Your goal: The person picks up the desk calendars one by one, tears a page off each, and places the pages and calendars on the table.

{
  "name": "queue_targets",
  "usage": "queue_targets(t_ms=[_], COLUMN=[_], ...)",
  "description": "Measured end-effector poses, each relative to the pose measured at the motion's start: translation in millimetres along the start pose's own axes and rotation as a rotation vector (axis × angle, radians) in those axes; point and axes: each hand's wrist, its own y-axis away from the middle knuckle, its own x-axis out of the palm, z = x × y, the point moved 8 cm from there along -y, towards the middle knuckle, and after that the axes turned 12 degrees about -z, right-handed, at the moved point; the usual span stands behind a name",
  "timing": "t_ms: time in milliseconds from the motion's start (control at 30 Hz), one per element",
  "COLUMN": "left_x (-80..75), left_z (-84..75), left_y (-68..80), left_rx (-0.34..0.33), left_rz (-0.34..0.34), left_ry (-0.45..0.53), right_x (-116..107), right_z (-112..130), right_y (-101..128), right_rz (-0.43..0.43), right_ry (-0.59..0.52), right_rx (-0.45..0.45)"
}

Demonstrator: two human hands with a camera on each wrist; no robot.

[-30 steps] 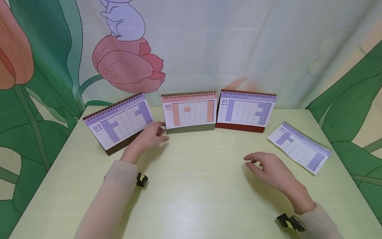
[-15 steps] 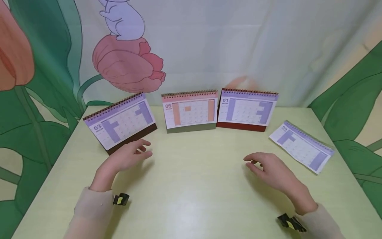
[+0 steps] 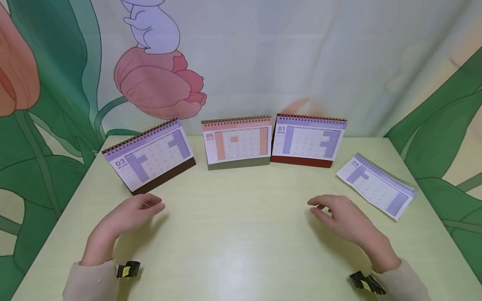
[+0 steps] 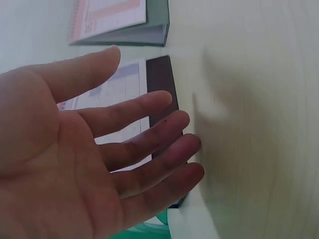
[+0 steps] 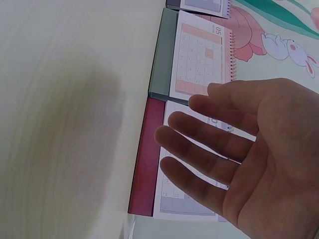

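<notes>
Hovering over the table [image 3: 241,251], both hands hold nothing. The left hand [image 3: 128,215] has loose, straight fingers [image 4: 149,134], and so does the right hand [image 3: 344,217]. I think this is a pause between moves, with three calendars stood up and one left to stand. The 03 calendar [image 3: 150,154] with the brown base stands just past the left fingertips, not touching them. The 05 calendar [image 3: 236,142] and the 01 calendar [image 3: 306,140] stand side by side, farther out beyond both sets of fingers. The 04 calendar [image 3: 376,186] lies flat, out to the side of the right fingers. It looks like thin white and purple pages with a wire spiral. To lift it, the right hand would need to reach sideways and pinch its edge gently.
</notes>
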Motion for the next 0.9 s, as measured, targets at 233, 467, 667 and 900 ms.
queue_targets(t_ms=[233,467,667,900], left_x=[-16.5,-26.5,-34.1,-43.7], left_z=[28.8,42.2,50.2,69.2], left_y=[-0.4,-6.7,-8.1,-8.3], left_rx=[-0.144,-0.213,-0.262,-0.334], left_rz=[-0.037,-0.138,-0.273,-0.369], left_ry=[-0.077,-0.050,-0.024,0.003], right_x=[1,3,3,3], right_z=[-2,-3,-2,-4], right_y=[1,2,4,6], right_rz=[0.017,0.026,0.024,0.022], right_ry=[-0.002,-0.007,-0.012,-0.009], right_rx=[0.023,0.027,0.019,0.029])
